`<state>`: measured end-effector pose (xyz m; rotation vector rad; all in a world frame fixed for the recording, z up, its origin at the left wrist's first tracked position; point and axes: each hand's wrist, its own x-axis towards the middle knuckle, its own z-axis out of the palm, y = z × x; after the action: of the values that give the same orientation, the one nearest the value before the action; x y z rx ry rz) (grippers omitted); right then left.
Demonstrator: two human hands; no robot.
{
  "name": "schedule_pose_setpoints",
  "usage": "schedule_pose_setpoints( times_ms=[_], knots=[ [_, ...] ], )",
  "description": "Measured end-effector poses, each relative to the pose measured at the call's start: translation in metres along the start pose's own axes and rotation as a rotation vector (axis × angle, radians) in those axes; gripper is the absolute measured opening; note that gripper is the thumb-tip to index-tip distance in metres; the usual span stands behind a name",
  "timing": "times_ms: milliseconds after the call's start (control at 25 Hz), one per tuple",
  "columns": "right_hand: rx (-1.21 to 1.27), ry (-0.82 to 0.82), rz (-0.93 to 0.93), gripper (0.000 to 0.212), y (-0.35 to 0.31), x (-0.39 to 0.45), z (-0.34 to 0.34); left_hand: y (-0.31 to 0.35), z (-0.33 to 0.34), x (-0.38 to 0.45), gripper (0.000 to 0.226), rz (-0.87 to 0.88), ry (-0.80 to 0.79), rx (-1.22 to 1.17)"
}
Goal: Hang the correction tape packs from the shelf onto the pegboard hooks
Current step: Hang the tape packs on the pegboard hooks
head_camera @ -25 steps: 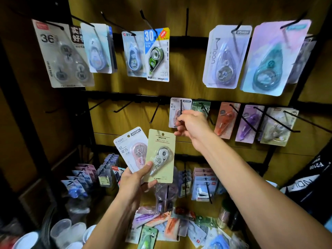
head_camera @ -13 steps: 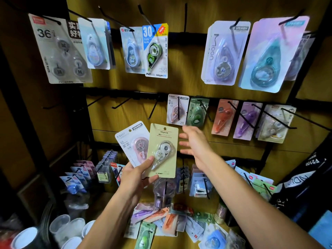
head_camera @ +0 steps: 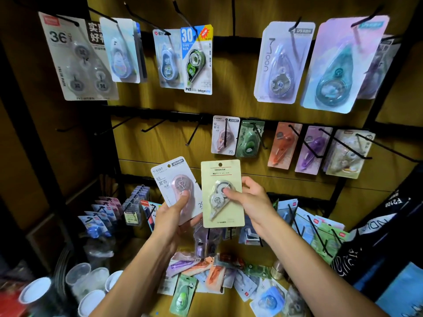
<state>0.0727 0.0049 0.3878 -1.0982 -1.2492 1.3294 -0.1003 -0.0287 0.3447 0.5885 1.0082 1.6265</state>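
My left hand (head_camera: 175, 215) grips a white-and-pink correction tape pack (head_camera: 175, 184) by its lower edge. Beside it, my right hand (head_camera: 248, 197) pinches a cream correction tape pack (head_camera: 220, 179), thumb on the clear blister. Both packs are upright in front of the wooden pegboard (head_camera: 160, 154). Above them the middle rail carries three bare black hooks (head_camera: 194, 133) on its left part. A matching pink pack (head_camera: 224, 136) and a green one (head_camera: 249, 138) hang just right of those hooks. Loose packs (head_camera: 201, 268) lie piled on the shelf below.
Larger packs hang along the top row (head_camera: 196, 60), and orange, purple and beige packs (head_camera: 313, 149) on the middle row's right. The bottom rail holds more hung packs (head_camera: 103, 213). Clear plastic cups (head_camera: 91, 280) stand at lower left. A dark bag (head_camera: 389, 225) hangs at right.
My right hand left the pink pack hanging on the middle-row hook, came down and took hold of the cream pack. My left hand now holds only the pink pack.
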Motion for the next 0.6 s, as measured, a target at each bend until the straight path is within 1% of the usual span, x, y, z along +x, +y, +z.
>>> schedule_pose_setpoints(
  times_ms=[120,240,360,600],
  knots=[
    [-0.044,-0.113,-0.091,0.033,-0.002,-0.009,0.007,0.003,-0.016,0.004,0.033,0.035,0.097,0.046],
    [-0.071,-0.175,-0.193,0.029,-0.011,-0.009,0.036,0.009,-0.034,0.005,0.030,0.068,0.155,0.103],
    [-0.052,-0.112,-0.251,0.023,-0.020,-0.002,0.064,0.015,-0.048,0.004,0.026,0.072,0.163,0.115],
    [-0.024,0.032,-0.215,0.022,-0.020,0.011,0.080,0.021,-0.067,0.007,0.025,0.088,0.187,0.111]
  ],
)
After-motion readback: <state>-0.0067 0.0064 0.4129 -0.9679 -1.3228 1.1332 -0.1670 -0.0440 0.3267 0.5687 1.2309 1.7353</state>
